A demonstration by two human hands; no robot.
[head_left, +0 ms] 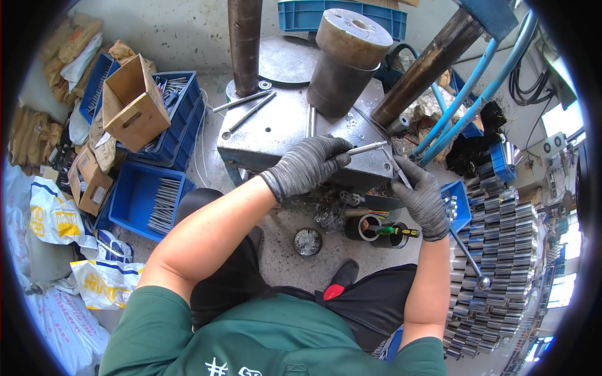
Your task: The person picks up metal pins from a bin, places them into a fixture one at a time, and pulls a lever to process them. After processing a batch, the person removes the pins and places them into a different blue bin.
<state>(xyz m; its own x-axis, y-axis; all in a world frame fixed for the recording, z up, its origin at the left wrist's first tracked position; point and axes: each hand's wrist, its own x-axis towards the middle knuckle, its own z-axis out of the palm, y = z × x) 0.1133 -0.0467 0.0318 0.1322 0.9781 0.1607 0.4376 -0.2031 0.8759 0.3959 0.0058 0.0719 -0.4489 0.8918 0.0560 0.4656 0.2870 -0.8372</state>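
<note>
Fingers (338, 161) of gloved left hand (304, 167) wrapped round steel rod (367, 148), dead center of frame, tip pointed right. Slim metal piece (402, 173) gripped in gloved right hand (421, 199), just right of center, upper end near rod tip; can't tell if touching. Two spare rods (253, 112) laid on metal base (248, 143), upper middle. Shiny cylinders (495, 250) stacked lower right.

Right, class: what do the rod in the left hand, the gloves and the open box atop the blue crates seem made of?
Rod: probably steel, smooth and fairly shiny, judging by its silvery gleam; another metal is possible.
Gloves: seemingly knitted fabric, matte, with fine grey streaks; fibre unclear.
Open box: most likely cardboard, dull brown, with thin, flat walls.
</note>
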